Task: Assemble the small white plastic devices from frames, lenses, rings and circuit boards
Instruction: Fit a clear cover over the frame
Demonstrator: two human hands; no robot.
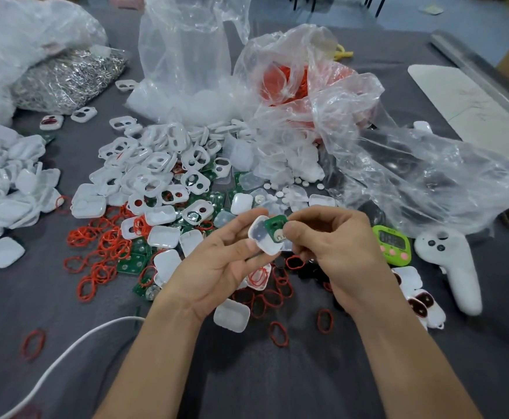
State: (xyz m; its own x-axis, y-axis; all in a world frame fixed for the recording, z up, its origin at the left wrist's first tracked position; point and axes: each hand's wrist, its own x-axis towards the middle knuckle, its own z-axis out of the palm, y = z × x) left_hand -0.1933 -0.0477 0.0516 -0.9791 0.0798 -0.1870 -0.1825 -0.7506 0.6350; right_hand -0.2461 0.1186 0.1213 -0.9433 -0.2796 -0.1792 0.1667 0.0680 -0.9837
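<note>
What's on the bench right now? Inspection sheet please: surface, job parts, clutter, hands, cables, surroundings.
Surface: grey table, crowded.
Job's things: white frames heaped centre; red rings and green circuit boards scattered nearer.
Clutter: clear plastic bags, green timer, white controller.
Hands: left hand holds a white shell; right hand pinches a green board over it.
Cables: white cable, lower left.
Surroundings: blue floor beyond the table.

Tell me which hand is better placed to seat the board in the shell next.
Right, probably. The right hand pinches the green board right against the white shell, while the left hand grips the shell and is busy steadying it.
</note>
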